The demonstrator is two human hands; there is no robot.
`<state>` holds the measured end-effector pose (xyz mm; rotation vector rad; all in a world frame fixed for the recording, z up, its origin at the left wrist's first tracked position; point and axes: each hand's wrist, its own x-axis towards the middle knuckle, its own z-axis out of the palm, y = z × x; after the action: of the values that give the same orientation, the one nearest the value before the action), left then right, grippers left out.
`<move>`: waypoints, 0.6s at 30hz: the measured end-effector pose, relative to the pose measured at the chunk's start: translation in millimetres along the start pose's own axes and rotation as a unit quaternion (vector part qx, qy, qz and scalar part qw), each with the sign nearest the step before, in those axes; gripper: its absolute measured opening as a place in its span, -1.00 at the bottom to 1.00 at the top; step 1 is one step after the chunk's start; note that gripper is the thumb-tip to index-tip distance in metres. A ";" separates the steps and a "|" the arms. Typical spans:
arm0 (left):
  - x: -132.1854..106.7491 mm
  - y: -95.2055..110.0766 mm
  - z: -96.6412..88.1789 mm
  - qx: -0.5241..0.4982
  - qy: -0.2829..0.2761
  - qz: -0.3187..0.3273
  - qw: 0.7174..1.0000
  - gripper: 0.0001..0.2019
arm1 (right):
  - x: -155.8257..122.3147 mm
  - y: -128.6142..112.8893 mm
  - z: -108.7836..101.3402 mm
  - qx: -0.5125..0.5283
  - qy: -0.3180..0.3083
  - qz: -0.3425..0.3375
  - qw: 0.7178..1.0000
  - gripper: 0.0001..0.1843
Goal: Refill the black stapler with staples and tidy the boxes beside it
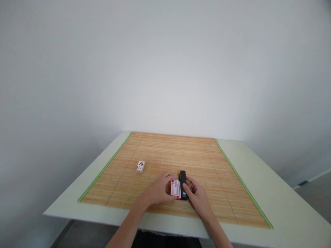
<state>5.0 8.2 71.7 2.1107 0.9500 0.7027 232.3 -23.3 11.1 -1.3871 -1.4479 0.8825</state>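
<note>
Bamboo, edged in green, makes up the mat (176, 151) that covers the middle of the white surface (274, 193), likely giving the things a textured, less slippery bed. Near the middle of the mat's near edge, a pink-and-white box (175, 187) and a black stapler (183, 176) lie side by side, lengthwise to the person, so each hand has one within easy reach. The left hand (158, 189) has its grip closed around the box, thumb at the near end and fingers at the far end, which probably steadies it while leaving the printed top uncovered. The right hand (198, 199) touches the stapler from its right side, thumb laid against it; I cannot tell how firmly that grip is clenched. A small white box (140, 166) stands well apart, toward the mat's left edge, out of the hands' way.
</note>
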 end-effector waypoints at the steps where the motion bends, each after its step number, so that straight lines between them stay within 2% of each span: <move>1: 0.9 -2.1 2.0 -0.001 0.000 0.001 1.000 -0.37 | 0.1 -0.1 -0.1 0.001 -0.001 -0.001 1.000 -0.36; 10: 6.9 -9.1 23.2 -0.004 0.013 0.013 1.000 -0.41 | 0.4 -1.0 -0.8 0.005 -0.021 0.002 1.000 -0.34; 13: 4.5 -11.8 24.2 -0.009 0.012 0.005 1.000 -0.21 | -0.1 -2.6 -0.9 0.008 -0.016 0.005 1.000 -0.32; 15: 1.1 -18.7 13.7 -0.010 0.045 -0.014 0.999 -0.12 | -0.5 -3.6 -1.1 0.004 -0.005 0.010 1.000 -0.31; 16: -1.1 -24.6 3.8 -0.003 0.081 -0.033 0.996 -0.19 | -0.7 -4.0 -1.1 0.003 0.002 0.011 1.000 -0.31; 18: -6.0 -41.3 -24.1 0.032 0.178 -0.098 0.979 -0.50 | -1.0 -4.9 -1.1 0.004 0.010 0.012 1.000 -0.30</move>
<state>-32.3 32.4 53.1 1.9452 1.3707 0.9771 231.6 -24.9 15.9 -1.4058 -1.4153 0.8860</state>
